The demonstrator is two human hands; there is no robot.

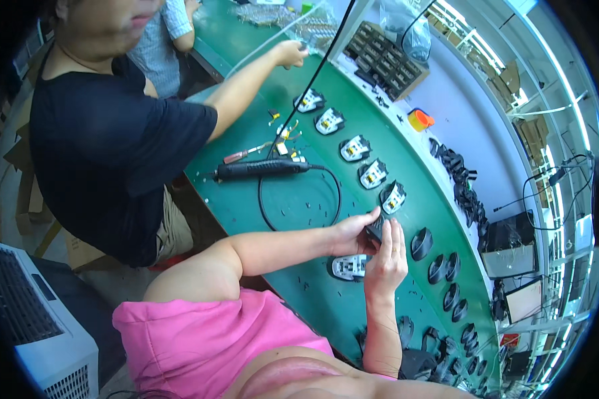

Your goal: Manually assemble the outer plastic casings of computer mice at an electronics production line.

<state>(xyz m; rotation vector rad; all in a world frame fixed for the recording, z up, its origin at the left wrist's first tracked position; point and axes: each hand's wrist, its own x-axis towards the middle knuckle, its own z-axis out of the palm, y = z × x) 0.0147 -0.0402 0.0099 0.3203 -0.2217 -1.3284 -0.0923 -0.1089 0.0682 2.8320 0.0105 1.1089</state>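
A workshop of metal shelving surrounds a long green bench [243, 209], with a pale partition [489, 149] rising behind its far edge. A co-worker [113, 133] in a black shirt stands at the bench's near edge, on the left, one arm reaching over the top. Also by that edge lies a black power driver [263, 168], its cord [340, 197] looped over the surface.

The left hand [354, 233] is nearly closed, pinching a small black part [377, 229] above the middle of the bench. The right hand [386, 266] has its fingers straight and together against that part; its thumb is hidden, so I cannot tell whether it grips too. A black-and-white assembly [348, 267] sits just beneath, toward the near edge; a row of similar units [373, 174] runs along the far side, and dark oval shells [421, 244] continue it rightward.

A red-handled screwdriver [235, 157] lies beyond the driver. Tiny dark bits [339, 293] are scattered around the lower assembly.

A loose pinch could drop the part among those bits; a careless sleeve or elbow could snag the cord and drag the driver off the near edge.
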